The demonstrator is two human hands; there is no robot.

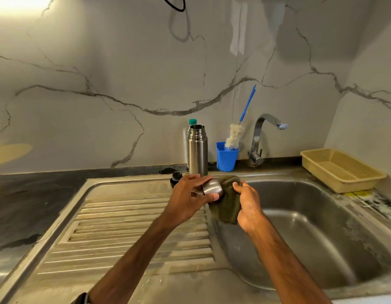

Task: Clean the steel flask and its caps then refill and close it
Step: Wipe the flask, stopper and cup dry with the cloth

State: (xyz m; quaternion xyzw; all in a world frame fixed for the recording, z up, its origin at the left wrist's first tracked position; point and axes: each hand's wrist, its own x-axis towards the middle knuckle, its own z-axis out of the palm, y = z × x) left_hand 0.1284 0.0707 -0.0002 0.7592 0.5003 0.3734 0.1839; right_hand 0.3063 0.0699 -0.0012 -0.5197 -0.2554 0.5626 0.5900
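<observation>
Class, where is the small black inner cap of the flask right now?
The black inner cap sits at the back of the sink's drainboard, just left of the upright steel flask and behind the left hand.

The steel flask (197,148) stands upright and uncapped at the back edge of the sink unit (128,227), where the ribbed drainboard meets the basin, its threaded neck bare and its brushed body shiny. Just beside its base on the left sits a small black inner cap (176,178), upright on the drainboard's back rim. The steel outer cap (212,187), a short cup shape, is tilted on its side above the basin's left edge, touching a dark olive cloth (226,202).
</observation>
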